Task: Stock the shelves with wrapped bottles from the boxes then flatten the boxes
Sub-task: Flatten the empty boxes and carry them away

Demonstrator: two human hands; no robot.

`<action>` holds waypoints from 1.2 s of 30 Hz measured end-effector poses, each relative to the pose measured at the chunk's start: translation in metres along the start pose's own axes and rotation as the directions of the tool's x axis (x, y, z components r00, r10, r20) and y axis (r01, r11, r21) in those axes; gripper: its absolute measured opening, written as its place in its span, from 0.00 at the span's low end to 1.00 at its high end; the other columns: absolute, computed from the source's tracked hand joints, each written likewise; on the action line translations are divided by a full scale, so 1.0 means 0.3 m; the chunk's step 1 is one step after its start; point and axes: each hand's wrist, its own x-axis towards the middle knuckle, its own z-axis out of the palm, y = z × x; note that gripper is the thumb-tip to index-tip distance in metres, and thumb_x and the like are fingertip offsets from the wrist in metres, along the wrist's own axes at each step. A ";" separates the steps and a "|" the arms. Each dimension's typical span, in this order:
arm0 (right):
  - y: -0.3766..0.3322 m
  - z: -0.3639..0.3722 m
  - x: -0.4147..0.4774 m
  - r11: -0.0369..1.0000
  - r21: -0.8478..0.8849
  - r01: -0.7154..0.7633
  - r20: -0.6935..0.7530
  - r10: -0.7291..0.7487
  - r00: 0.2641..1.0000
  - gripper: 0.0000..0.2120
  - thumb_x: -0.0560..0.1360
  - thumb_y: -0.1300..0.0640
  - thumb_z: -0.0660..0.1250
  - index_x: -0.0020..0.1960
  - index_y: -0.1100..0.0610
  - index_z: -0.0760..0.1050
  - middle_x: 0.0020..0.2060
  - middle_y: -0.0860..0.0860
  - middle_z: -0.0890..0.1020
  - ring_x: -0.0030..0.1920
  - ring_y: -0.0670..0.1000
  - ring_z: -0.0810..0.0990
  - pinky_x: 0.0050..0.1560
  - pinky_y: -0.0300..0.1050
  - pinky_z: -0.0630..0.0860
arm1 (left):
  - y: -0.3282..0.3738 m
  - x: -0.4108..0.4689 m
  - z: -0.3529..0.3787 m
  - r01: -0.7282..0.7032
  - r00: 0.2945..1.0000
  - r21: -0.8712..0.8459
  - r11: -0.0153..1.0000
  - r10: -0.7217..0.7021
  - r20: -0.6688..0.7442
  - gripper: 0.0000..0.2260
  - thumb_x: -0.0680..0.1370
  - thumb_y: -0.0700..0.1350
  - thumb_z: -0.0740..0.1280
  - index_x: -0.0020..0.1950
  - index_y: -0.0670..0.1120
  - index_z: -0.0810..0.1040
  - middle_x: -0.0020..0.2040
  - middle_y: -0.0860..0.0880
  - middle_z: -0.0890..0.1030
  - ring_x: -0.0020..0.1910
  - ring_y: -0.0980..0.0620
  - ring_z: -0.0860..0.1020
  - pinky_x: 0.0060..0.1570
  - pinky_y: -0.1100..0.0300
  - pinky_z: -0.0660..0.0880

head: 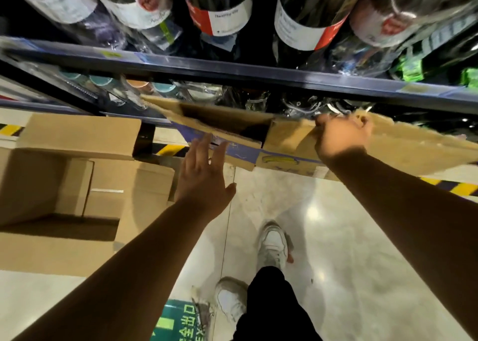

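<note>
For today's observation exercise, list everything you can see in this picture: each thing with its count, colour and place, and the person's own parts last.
Wine bottles: at least five, dark glass with white and red labels, on the upper shelf.
Shelf rail: one, dark blue, across the top.
Lower bottles: several, wrapped in clear film, below the rail; count unclear.
Held box: one, brown with blue print, partly collapsed, at the shelf edge.
Open boxes: at least two, brown, on the floor at left.
Hazard tape: yellow and black, along the shelf base.
Floor sign: one, green, bottom centre.
Shoes: two, white.
Left hand: open, reaching toward the held box.
Right hand: gripping the held box.
</note>
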 end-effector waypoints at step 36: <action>-1.047 0.401 -0.624 0.740 0.622 -0.257 0.433 -0.052 0.900 0.40 0.74 0.51 0.73 0.78 0.55 0.55 0.71 0.58 0.65 0.70 0.60 0.67 0.69 0.57 0.69 | -0.922 -0.438 0.177 0.284 0.934 -0.052 0.957 -0.264 0.240 0.37 0.76 0.59 0.68 0.79 0.51 0.54 0.79 0.47 0.57 0.78 0.44 0.57 0.76 0.48 0.56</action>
